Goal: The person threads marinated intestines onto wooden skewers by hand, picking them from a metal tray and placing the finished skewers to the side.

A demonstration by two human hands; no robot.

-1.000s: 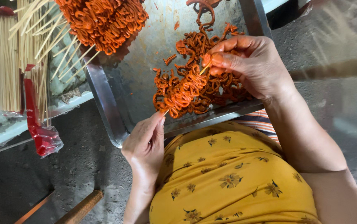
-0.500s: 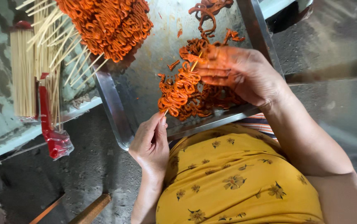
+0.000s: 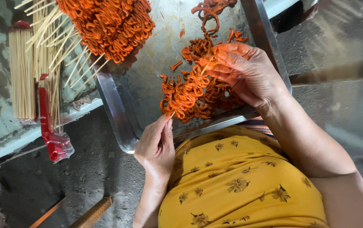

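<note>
Metal tray [image 3: 118,109] near edge: left hand [image 3: 156,147] pinches skewer [image 3: 172,114] end, right hand [image 3: 244,71] fingers clamp orange strips [image 3: 185,95] w/ tip close, could prick.

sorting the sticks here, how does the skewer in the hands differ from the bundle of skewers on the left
The skewer in the hands is single, slanted and packed with orange strips; the bundle of skewers is many, bare and upright in a clear bag. The former lies over the metal tray, the latter beside it. Both are thin pale sticks.
</note>
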